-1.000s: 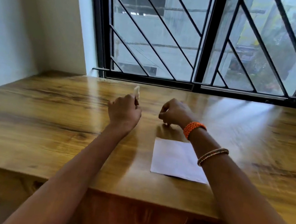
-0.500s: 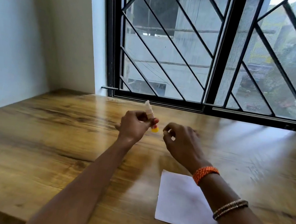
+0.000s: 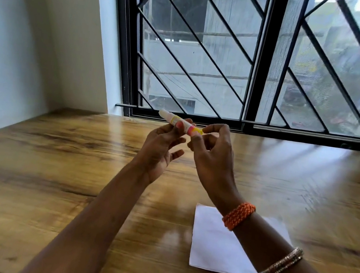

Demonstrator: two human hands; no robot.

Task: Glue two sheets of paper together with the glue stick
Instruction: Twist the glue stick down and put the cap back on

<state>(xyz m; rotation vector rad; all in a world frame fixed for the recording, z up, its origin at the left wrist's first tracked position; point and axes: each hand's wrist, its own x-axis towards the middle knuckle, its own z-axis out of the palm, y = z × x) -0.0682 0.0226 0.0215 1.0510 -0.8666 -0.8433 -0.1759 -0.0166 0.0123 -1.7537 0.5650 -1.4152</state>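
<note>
A small glue stick [image 3: 177, 122], white with pink and yellow bands, is held nearly level above the wooden table [image 3: 51, 175]. My left hand [image 3: 160, 149] pinches its middle with thumb and fingertips. My right hand [image 3: 212, 157] pinches its yellow end on the right. White paper [image 3: 216, 244] lies flat on the table below my right forearm, which hides part of it. I cannot tell whether it is one sheet or two stacked.
A barred window [image 3: 255, 61] runs along the far edge of the table. A white wall [image 3: 13, 41] closes the left side. The table's near edge shows at the bottom left.
Both hands rose from the table. The left hand turned the glue stick from upright to nearly level, and the right hand came over and took hold of its yellow end.
</note>
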